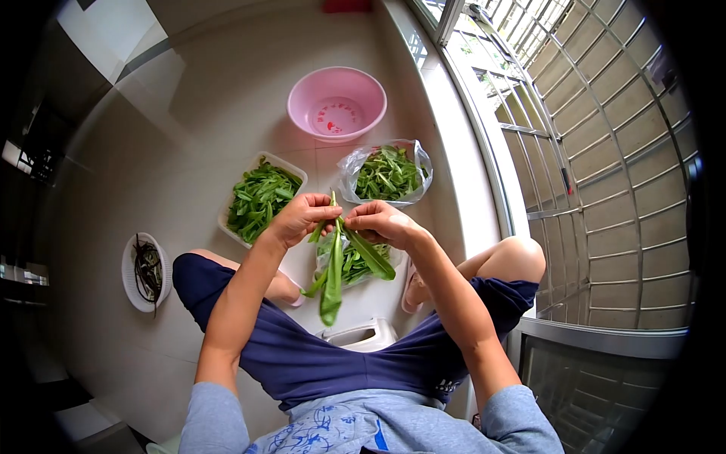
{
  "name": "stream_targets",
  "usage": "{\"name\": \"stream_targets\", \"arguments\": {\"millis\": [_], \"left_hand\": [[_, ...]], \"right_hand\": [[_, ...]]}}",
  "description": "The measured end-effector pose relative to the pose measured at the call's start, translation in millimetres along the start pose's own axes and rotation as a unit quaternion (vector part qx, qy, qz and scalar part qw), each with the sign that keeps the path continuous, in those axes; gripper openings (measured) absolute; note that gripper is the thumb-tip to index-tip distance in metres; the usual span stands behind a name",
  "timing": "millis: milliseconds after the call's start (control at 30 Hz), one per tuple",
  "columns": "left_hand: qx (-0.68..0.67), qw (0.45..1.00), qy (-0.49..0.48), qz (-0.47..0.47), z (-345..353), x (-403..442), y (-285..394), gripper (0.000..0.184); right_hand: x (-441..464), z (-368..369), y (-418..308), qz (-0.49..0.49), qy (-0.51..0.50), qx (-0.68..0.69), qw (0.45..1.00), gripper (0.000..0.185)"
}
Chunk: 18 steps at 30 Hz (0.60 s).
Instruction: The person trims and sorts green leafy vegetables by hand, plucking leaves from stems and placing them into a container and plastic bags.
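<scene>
My left hand (302,218) pinches the stem end of a bunch of long green leaves (331,291), which hang down in front of me. Right beside it, my right hand (380,222) has its fingers closed on a leaf of the same leafy greens, near the stem. Below my hands, partly hidden by them, lies a heap of greens (355,263) in clear plastic. Beyond my left hand stands a white rectangular basket (301,172) full of picked leaves. A clear plastic bag (425,170) holding more greens sits past my right hand.
A pink basin (297,98) stands farther off on the tiled floor (189,144). To the left is a white oval basket (131,268) with dark, thin long pods or stems. A white stool (382,333) shows between my legs. A ledge and barred window (567,174) line the right side.
</scene>
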State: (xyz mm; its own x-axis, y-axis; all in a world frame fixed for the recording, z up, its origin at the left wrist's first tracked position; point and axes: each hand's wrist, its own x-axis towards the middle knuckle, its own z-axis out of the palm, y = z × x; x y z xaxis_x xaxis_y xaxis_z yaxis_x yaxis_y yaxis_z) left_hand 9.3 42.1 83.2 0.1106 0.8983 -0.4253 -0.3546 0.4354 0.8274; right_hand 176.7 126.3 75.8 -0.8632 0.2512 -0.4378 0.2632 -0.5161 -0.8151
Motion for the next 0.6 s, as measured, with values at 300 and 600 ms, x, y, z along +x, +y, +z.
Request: {"name": "stream_targets", "arguments": {"millis": [300,600], "left_hand": [[-0.020,0.998,0.051,0.022,4,2,-2,0.010],[-0.045,0.995,0.083,0.037,1,4,-4,0.009]], "right_hand": [[4,1,4,-0.015,0.111,0.036,0.993,0.009],[-3,-3,-2,-0.062,0.124,0.034,0.990,0.010]]}}
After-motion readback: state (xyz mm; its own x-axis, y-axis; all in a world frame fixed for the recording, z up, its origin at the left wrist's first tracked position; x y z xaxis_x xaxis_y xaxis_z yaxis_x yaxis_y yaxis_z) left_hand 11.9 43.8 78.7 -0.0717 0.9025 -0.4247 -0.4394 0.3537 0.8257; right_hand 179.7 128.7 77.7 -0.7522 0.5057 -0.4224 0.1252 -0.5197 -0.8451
